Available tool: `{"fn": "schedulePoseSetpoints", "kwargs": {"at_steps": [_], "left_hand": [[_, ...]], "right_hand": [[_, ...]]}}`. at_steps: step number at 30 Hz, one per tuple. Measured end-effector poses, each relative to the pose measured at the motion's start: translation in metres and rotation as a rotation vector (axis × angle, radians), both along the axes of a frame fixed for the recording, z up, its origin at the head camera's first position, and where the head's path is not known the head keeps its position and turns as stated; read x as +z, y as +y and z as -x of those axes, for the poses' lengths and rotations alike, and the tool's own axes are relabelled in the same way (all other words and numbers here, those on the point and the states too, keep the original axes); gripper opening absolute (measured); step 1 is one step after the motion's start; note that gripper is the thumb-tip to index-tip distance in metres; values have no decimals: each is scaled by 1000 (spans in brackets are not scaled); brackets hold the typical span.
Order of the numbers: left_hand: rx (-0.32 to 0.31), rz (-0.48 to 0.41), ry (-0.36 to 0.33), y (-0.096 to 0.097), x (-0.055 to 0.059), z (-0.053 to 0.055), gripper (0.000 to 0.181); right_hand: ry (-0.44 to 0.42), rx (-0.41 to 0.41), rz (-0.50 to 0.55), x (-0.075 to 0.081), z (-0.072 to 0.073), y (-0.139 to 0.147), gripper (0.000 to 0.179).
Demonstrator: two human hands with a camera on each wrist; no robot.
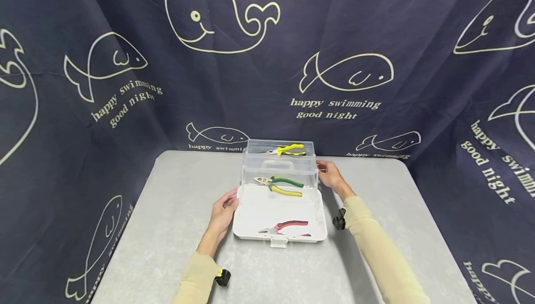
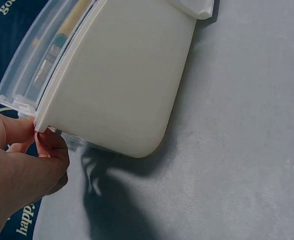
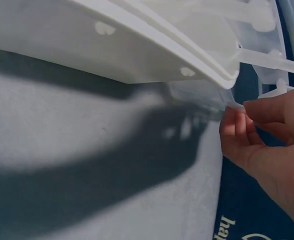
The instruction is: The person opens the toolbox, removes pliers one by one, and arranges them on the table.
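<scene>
"Where's the open white plastic toolbox (image 1: 257, 211) with clear trays (image 1: 247, 178)?"

"On the grey surface (image 1: 284, 276), red-handled pliers (image 1: 292, 223) inside."

"And held?"

"The left hand (image 1: 221, 212) pinches its white rim's corner (image 2: 48, 114); the right hand (image 1: 332, 177) pinches a clear plastic edge (image 3: 227, 98)."

From head, looks fwd/down over table (image 1: 284, 271), farther off; from L/R wrists, looks close-up, opp. sides, sharing box (image 1: 277, 210).
</scene>
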State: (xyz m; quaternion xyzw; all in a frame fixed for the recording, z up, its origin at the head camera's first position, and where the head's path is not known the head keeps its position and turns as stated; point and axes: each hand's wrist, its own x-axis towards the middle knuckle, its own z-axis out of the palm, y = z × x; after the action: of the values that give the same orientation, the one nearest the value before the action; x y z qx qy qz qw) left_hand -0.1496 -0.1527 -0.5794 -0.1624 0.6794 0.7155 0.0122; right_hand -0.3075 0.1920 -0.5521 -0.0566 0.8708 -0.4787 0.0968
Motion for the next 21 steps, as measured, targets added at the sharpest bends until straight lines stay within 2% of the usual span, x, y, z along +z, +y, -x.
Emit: {"fn": "schedulePoseSetpoints", "kwargs": {"at_steps": [5,10,13,14,17,20,21], "left_hand": [[-16,-6,10,0,-3,-1,41],[-35,-6,10,-2,-1,-1,42],[-39,-22,-5,-3,0,-1,43],[-40,-28,-6,-4,-1,0,43],[-28,-42,-15,-5,-2,0,42],[-23,-39,-11,-5,-2,1,42],[-19,-41,-13,-4,-2,1,42]], "right_hand": [[-29,-15,6,-4,-4,3,50],[-35,-24,2,-2,-7,5,47],[-43,-14,57,-3,-5,9,43],[-25,11,125,-15,2,15,40],[-17,42,173,-17,4,20,36],[-20,39,174,-7,1,19,35],[-39,19,131,9,-7,14,37]]}}
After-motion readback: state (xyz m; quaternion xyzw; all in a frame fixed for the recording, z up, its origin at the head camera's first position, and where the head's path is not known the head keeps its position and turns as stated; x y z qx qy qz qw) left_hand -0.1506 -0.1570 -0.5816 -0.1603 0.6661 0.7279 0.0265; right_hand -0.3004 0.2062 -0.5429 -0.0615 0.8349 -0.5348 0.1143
